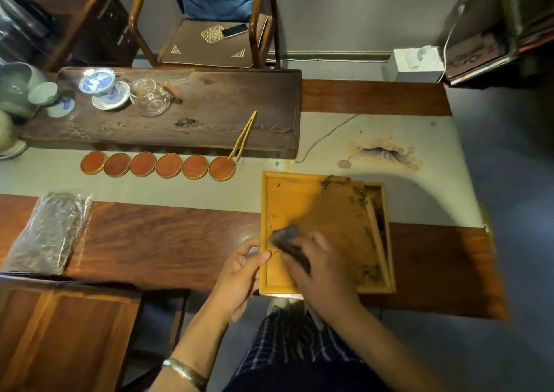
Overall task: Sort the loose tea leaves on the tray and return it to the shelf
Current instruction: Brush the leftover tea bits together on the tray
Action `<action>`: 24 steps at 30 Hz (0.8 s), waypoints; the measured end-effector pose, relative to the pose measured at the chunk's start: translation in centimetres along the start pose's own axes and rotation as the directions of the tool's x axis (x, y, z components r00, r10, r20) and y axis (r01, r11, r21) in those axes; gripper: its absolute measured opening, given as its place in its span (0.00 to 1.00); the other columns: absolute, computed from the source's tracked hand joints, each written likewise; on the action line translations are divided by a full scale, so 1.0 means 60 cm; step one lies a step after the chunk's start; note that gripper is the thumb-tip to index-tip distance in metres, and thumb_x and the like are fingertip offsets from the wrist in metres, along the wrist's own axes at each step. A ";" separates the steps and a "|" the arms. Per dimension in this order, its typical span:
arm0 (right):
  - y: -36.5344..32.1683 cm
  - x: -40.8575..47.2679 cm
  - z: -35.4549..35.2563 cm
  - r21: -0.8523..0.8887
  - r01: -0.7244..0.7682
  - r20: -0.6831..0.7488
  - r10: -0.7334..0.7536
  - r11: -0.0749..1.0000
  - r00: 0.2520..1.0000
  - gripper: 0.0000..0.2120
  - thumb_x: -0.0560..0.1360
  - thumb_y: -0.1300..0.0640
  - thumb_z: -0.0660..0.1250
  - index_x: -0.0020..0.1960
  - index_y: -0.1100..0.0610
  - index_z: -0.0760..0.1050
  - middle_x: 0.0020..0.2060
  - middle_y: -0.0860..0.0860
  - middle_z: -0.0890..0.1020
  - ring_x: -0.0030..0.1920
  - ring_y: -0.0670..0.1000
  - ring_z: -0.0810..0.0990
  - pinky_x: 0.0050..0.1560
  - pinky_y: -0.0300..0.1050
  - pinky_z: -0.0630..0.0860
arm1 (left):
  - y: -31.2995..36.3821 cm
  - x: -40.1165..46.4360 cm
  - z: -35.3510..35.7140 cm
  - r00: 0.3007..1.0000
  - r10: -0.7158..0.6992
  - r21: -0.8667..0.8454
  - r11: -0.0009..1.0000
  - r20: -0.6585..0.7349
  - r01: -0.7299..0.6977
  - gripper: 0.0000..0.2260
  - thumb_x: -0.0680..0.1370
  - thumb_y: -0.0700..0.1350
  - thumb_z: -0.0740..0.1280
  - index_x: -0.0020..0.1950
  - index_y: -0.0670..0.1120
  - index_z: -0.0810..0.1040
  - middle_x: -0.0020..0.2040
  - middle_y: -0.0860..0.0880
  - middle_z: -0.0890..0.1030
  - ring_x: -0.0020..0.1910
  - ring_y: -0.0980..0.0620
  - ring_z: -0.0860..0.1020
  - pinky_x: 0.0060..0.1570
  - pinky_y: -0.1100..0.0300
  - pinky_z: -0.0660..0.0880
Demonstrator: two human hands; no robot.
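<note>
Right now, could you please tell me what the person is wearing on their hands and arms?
Both forearms are bare, with no sleeves and no gloves on the left hand or right hand. The left wrist carries a silver-coloured metal bracelet.

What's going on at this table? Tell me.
A person is working over a wooden tray on the table. The right hand holds a dark brush and sweeps loose tea leaves, most of them piled along the tray's right side. The left hand steadies the tray's left edge. The tray is not yet on any shelf.
</note>
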State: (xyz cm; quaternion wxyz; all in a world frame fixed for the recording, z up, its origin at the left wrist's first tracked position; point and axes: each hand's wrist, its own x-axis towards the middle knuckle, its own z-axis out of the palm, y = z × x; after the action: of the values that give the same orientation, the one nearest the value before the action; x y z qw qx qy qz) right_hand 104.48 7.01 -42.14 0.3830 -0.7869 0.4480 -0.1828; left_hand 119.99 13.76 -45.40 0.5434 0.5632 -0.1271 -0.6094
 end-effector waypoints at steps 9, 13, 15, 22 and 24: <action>-0.015 0.007 0.033 -0.115 -0.001 -0.016 0.000 0.993 1.000 0.11 0.78 0.52 0.62 0.58 0.53 0.73 0.52 0.49 0.73 0.46 0.51 0.74 0.38 0.47 0.74 | -0.003 -0.005 0.008 0.999 0.035 -0.021 0.999 0.025 -0.035 0.15 0.75 0.44 0.69 0.60 0.42 0.78 0.51 0.38 0.84 0.47 0.44 0.84 0.42 0.55 0.81; 0.005 0.027 0.015 -0.091 -0.090 -0.105 0.081 0.992 0.991 0.09 0.78 0.48 0.61 0.55 0.51 0.73 0.49 0.46 0.72 0.44 0.46 0.73 0.37 0.39 0.70 | 0.001 -0.003 0.007 1.000 0.006 -0.015 1.000 -0.015 -0.006 0.18 0.73 0.44 0.70 0.62 0.40 0.76 0.51 0.36 0.84 0.46 0.43 0.84 0.42 0.52 0.82; 0.028 0.041 -0.005 -0.111 -0.150 -0.142 0.133 0.983 0.981 0.10 0.78 0.47 0.61 0.56 0.50 0.73 0.46 0.47 0.73 0.44 0.46 0.73 0.38 0.39 0.72 | 0.004 -0.005 0.005 1.000 0.006 -0.014 1.000 -0.018 -0.006 0.19 0.72 0.44 0.70 0.62 0.39 0.75 0.51 0.37 0.84 0.45 0.44 0.84 0.41 0.53 0.82; 0.066 0.070 -0.068 -0.090 -0.186 -0.160 0.170 0.978 0.972 0.15 0.80 0.49 0.60 0.64 0.53 0.73 0.51 0.52 0.75 0.47 0.49 0.75 0.41 0.38 0.71 | 0.004 -0.012 -0.004 1.000 0.001 0.010 1.000 0.024 -0.001 0.17 0.75 0.43 0.68 0.62 0.40 0.76 0.54 0.37 0.83 0.49 0.43 0.84 0.43 0.52 0.82; 0.036 0.061 -0.044 -0.104 -0.121 -0.115 0.109 0.987 0.987 0.12 0.79 0.49 0.60 0.60 0.51 0.73 0.48 0.48 0.73 0.43 0.45 0.74 0.37 0.34 0.69 | 0.001 -0.011 0.001 0.999 0.000 -0.006 1.000 0.035 0.000 0.16 0.75 0.43 0.68 0.62 0.40 0.76 0.53 0.37 0.84 0.48 0.43 0.84 0.42 0.52 0.82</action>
State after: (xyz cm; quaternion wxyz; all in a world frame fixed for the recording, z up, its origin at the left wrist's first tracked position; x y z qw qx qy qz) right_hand 103.51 2.12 -42.33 0.3235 -0.7685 0.5226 -0.1780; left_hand 119.81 14.24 -44.99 0.5426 0.5509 -0.1349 -0.6196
